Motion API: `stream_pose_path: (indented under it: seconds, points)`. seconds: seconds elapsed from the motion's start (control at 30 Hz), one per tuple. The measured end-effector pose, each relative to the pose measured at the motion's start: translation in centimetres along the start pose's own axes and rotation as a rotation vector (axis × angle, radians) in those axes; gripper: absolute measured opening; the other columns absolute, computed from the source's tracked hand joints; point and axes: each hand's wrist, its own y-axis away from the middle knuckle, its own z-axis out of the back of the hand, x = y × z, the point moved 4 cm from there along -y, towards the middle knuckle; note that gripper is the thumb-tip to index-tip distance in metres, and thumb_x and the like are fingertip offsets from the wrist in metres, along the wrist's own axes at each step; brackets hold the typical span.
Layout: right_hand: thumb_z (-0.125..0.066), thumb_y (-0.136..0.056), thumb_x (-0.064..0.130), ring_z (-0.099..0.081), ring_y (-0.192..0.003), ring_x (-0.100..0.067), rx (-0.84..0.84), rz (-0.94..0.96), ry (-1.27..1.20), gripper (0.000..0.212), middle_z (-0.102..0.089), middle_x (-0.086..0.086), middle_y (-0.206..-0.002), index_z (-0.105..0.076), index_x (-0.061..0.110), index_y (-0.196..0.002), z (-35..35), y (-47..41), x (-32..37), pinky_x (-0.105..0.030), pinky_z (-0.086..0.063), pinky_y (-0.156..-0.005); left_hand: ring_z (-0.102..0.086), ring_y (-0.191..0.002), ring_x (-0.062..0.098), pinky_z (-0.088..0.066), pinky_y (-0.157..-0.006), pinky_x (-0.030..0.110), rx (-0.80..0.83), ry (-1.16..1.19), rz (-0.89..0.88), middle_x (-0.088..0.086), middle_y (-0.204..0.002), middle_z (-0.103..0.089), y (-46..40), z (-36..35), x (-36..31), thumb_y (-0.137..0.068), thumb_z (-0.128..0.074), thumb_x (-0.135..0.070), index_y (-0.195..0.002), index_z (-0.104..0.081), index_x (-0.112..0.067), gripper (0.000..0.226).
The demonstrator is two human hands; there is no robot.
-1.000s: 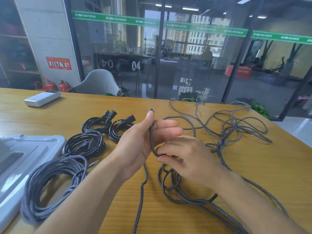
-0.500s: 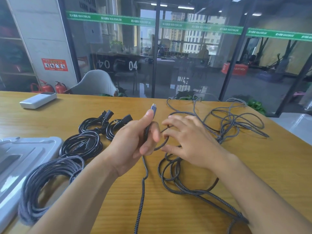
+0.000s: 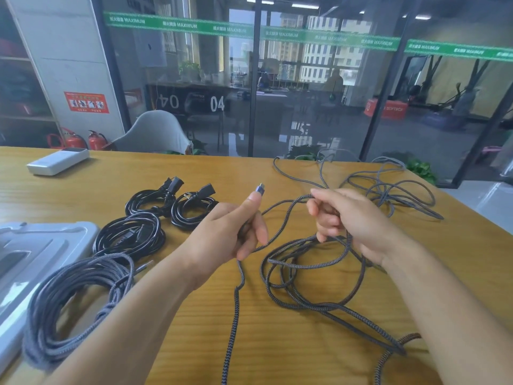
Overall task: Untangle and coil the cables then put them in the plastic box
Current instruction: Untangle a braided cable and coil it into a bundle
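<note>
Your two hands have moved apart since half a second ago. Back then your right hand [image 3: 358,220] lay flat and spread out next to your left hand [image 3: 227,232]; now its fingers are curled, and they pinch a loop of the braided cable [image 3: 299,266] a little right of the middle of the frame. Your left hand stays in the middle, holding the same cable near its end between thumb and fingers. The little metal plug [image 3: 260,189] pokes up past your thumb tip, as it did before. A stretch of cable now runs between your two hands in a low arc.

From your left hand the cable drops down to the bottom edge of the frame. Under your right hand it lies in loose, messy loops on the wooden table [image 3: 277,343]. More of it (or maybe a second cable, it is hard to tell) sits in a tangled heap [image 3: 388,190] in the upper right part of the table.

At the lower left lies a coiled grey braided cable [image 3: 75,301], and part of it rests on the plastic box [image 3: 30,251] at the left edge. Just above it are three coiled black power cords [image 3: 155,218], close together, left of your left hand. A white flat device [image 3: 58,161] sits far off at the upper left of the table. Your left forearm hides part of the table near the grey coil.
</note>
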Motion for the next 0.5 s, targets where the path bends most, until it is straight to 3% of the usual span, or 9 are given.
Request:
stream_pose_path:
  seconds: [0.1,0.2,0.33,0.4,0.5]
  points:
    - [-0.040,-0.113,0.029,-0.024,-0.050,-0.012,-0.020,0.040,-0.168,0.034,-0.028,0.007,-0.062,-0.060,0.009,-0.094,-1.4,0.3,0.2,-0.025,-0.031,-0.045,-0.032,-0.044,0.014,-0.034,-0.055,0.026,0.018,-0.011,0.003,0.007,-0.047,-0.048,0.0,-0.7,0.2,-0.108,-0.031,-0.052,-0.073,-0.072,-0.007,0.070]
    - [-0.035,-0.114,0.030,-0.022,-0.050,-0.011,-0.030,0.204,-0.157,0.034,-0.029,0.008,-0.064,-0.056,0.007,-0.100,-3.5,1.0,1.0,-0.028,-0.017,-0.045,-0.032,-0.043,0.014,-0.034,-0.059,0.032,0.023,0.012,-0.021,0.011,-0.056,-0.060,-0.2,-1.5,0.4,-0.109,-0.029,-0.051,-0.080,-0.076,-0.008,0.070]
    - [-0.034,-0.113,0.027,-0.025,-0.051,-0.011,-0.021,0.358,-0.080,0.036,-0.028,-0.005,-0.067,-0.057,0.003,-0.100,-5.3,1.8,1.5,-0.021,-0.025,-0.045,-0.052,-0.059,0.022,-0.043,-0.066,0.031,-0.011,0.034,-0.077,0.012,-0.085,-0.078,-0.5,-2.3,0.9,-0.113,-0.024,-0.047,-0.096,-0.079,-0.008,0.069]
    - [-0.035,-0.113,0.025,-0.030,-0.051,-0.007,-0.024,0.397,-0.016,0.035,-0.032,-0.002,-0.066,-0.060,0.002,-0.102,-5.5,2.2,1.6,-0.014,-0.031,-0.048,-0.064,-0.073,0.026,-0.049,-0.074,0.033,-0.039,0.098,-0.088,0.010,-0.097,-0.079,-0.6,-2.2,1.1,-0.113,-0.023,-0.048,-0.101,-0.080,-0.014,0.067]
    - [-0.033,-0.114,0.018,-0.033,-0.052,-0.006,0.029,0.413,0.048,0.033,-0.034,-0.002,-0.064,-0.062,0.004,-0.106,-6.2,2.6,1.6,-0.013,-0.033,-0.050,-0.074,-0.096,0.029,-0.056,-0.091,0.035,-0.018,0.228,-0.078,0.019,-0.098,-0.077,-0.7,-2.2,1.1,-0.112,-0.021,-0.050,-0.092,-0.079,-0.016,0.070]
